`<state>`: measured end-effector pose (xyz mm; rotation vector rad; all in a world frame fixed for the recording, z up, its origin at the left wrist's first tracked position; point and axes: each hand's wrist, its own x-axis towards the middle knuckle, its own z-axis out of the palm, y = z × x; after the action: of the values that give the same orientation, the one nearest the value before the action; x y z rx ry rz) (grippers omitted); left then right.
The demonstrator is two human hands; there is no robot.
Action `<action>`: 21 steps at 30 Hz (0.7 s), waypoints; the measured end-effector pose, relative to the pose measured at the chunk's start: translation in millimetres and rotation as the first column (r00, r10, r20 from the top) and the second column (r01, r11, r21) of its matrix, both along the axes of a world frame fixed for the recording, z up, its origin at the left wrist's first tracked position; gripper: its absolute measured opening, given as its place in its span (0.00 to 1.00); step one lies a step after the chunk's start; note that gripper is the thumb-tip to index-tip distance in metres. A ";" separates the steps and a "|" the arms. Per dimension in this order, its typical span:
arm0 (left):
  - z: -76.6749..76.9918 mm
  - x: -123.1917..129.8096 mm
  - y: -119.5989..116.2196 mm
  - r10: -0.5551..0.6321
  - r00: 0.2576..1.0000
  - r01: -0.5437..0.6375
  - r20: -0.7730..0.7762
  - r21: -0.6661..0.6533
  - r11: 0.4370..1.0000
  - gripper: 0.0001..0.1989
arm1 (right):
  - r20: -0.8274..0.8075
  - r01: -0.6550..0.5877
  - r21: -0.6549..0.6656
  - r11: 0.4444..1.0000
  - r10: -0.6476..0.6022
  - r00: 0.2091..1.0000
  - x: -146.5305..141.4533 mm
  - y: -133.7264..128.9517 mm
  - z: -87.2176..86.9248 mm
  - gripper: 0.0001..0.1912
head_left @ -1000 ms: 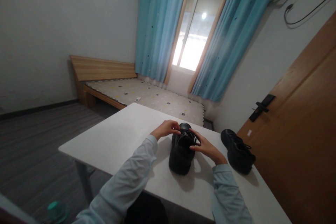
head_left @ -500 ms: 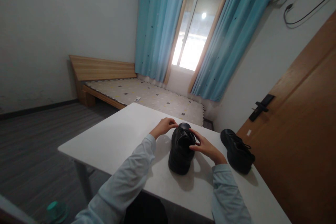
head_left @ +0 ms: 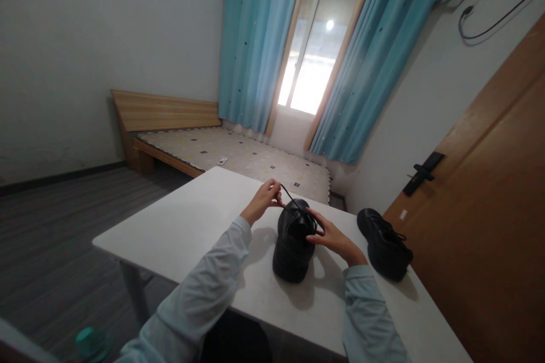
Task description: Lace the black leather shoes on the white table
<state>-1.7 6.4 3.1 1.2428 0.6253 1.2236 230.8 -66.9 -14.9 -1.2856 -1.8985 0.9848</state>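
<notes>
A black lace-up shoe stands on the white table in front of me, its toe pointing away. My left hand, at the left of the toe, pinches a black shoelace that runs up from the shoe in a thin curve. On the shoe's right side is my right hand, with the thumb at the opening and the fingers by the lacing, gripping the upper. Part of the lacing is hidden by those fingers. Farther right rests a second black shoe, apart from both hands.
The white table extends to my left and right. Beyond it are a bed with a small white object on it, and blue curtains. A wooden door stands at the right. Something green is at lower left.
My left hand has risen slightly, drawing the shoelace up and away from the shoe so that it now shows as a raised strand. The right hand and both shoes stay in place.
</notes>
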 end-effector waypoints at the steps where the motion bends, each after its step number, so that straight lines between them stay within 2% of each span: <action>1: -0.2 -0.1 0.7 0.030 1.000 -0.030 -0.008 0.006 1.000 0.17 | 0.000 0.003 0.001 1.000 -0.003 1.000 -0.2 0.0 0.1 0.43; 4: 0.2 -1.1 3.1 0.123 0.991 -0.121 -0.052 0.042 0.992 0.16 | 0.002 0.007 0.006 1.000 -0.007 1.000 -0.1 0.4 0.0 0.44; 8: 4.7 -2.6 2.3 0.146 0.985 -0.133 -0.088 0.139 0.981 0.17 | 0.013 0.001 -0.002 1.000 -0.001 1.000 -0.3 -0.4 1.1 0.44; 11: 8.5 -2.3 -1.3 0.095 0.992 -0.077 -0.083 0.199 0.977 0.17 | 0.019 -0.006 0.018 1.000 0.006 1.000 -2.3 -1.8 4.3 0.42; 14: 9.4 -1.3 -5.1 0.021 0.996 0.000 -0.084 0.243 0.970 0.18 | 0.006 0.009 0.105 0.994 -0.010 1.000 -5.1 -0.7 6.2 0.33; 16: 8.5 -1.0 -7.1 -0.040 0.994 0.067 -0.102 0.275 0.959 0.18 | -0.054 0.075 0.128 0.989 -0.068 0.996 -5.9 2.5 4.7 0.27; 21: 6.4 -1.0 -11.5 -0.209 0.960 0.256 -0.186 0.282 0.925 0.16 | -0.188 0.268 0.138 0.953 -0.241 0.952 -2.8 14.5 -5.4 0.23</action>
<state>-2.7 -5.2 9.5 1.6324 0.3911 1.0553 228.0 -52.4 -20.4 -1.2710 -1.6007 0.7629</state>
